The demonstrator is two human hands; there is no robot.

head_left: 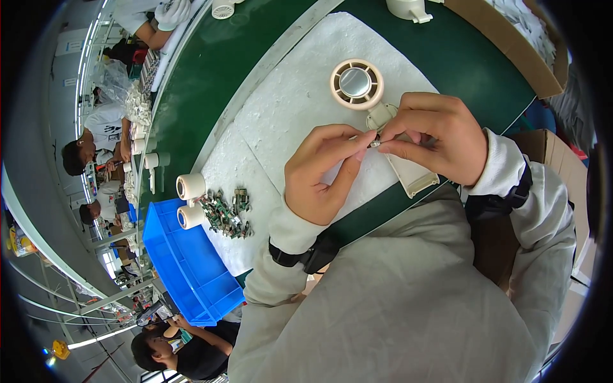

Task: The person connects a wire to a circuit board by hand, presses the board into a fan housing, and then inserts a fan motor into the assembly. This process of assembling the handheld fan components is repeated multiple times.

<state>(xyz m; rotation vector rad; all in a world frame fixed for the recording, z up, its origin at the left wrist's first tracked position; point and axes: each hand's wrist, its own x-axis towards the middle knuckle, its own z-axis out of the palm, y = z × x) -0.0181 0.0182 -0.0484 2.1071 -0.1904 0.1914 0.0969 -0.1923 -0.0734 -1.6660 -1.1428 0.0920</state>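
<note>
A cream handheld fan lies on a white foam sheet (281,96), its round head (357,84) with a shiny disc in the middle pointing away from me. Its handle (415,177) looks like an open, hollow shell and stretches toward my lap. Over the fan's neck, the fingertips of my left hand (321,169) and my right hand (442,134) meet in a pinch. Between them is a small part (375,144), pale or metallic, too small and too covered by fingers to name. Both hands are closed on it, just above the handle's upper end.
On the left, a pile of small green circuit boards (225,214) lies beside two cream cylindrical parts (190,186) and a blue plastic bin (191,255). A cardboard box (504,45) with white pieces stands at the far right. Beyond a green conveyor (211,83), other people work.
</note>
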